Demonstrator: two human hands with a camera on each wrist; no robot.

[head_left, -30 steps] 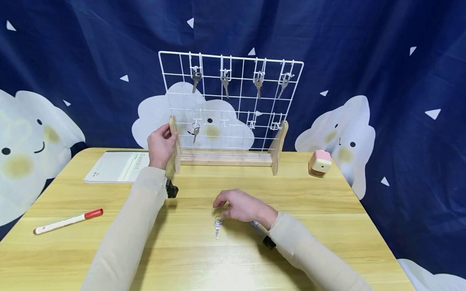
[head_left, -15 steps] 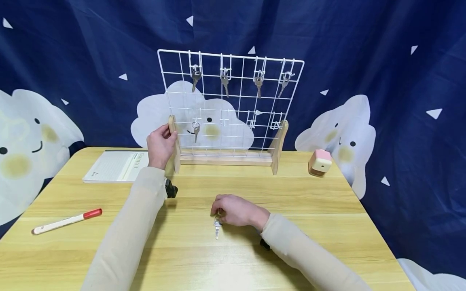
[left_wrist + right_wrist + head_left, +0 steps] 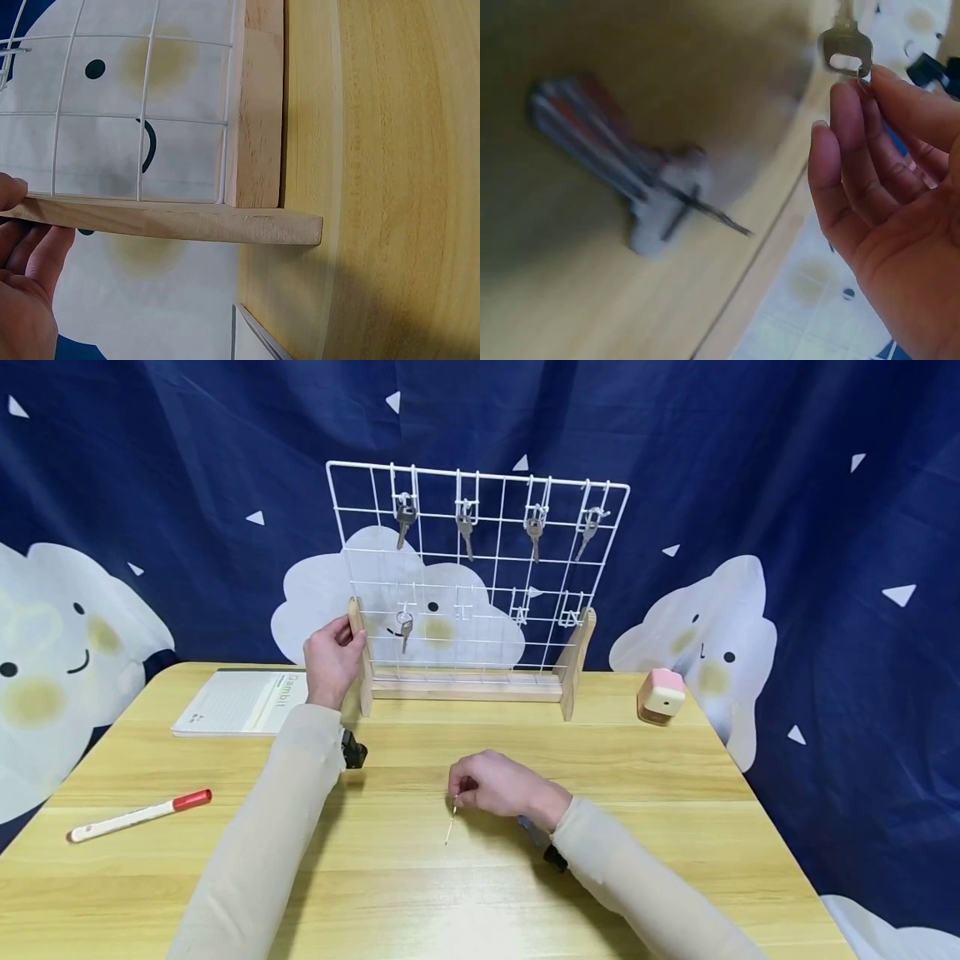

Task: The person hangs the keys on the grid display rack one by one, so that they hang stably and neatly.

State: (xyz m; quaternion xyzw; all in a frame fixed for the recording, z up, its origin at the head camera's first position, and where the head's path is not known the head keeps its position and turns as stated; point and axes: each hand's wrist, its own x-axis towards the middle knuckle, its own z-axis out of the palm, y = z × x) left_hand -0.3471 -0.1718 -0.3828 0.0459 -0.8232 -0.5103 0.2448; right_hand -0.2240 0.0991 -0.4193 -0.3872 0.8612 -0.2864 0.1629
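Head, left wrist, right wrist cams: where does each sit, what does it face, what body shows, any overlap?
Head: above the table, facing the wire rack; both sleeves and hands show.
Left wrist: at the left hand, facing the rack's wooden side post; fingers show.
Right wrist: at the right hand, facing a pinched key; fingers show.
Shared: head and right wrist both show the key; head and left wrist the post.

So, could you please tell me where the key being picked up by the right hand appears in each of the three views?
Head: the key hangs below the right hand's fingertips, centre of the table.
Left wrist: not in it; only the rack's wooden post and the left hand.
Right wrist: top right, pinched at its ring.
Shared landmark: the yellow wooden table.
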